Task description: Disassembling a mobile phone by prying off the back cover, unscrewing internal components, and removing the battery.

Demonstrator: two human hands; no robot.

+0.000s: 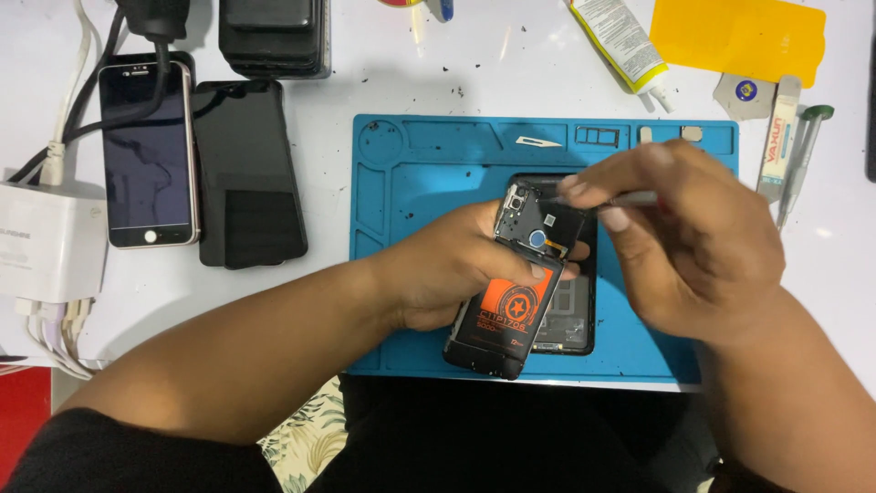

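Observation:
My left hand [447,269] grips an opened smartphone [516,301] with its back removed, tilted above a blue repair mat [411,183]. The phone shows a black and orange battery and a bare circuit board near its top. My right hand [684,242] pinches a thin metal tool [630,198], perhaps tweezers, whose tip points at the upper part of the phone's board. Beneath the phone on the mat lies a black phone back cover [577,310], partly hidden.
Two phones lie at the left: one with a white rim [148,155] and a black one [246,173]. A white charger block [46,242] with cables sits far left. A glue tube [625,46], a yellow card [739,36], a screwdriver [801,155] and a pry tool [781,137] lie at the upper right.

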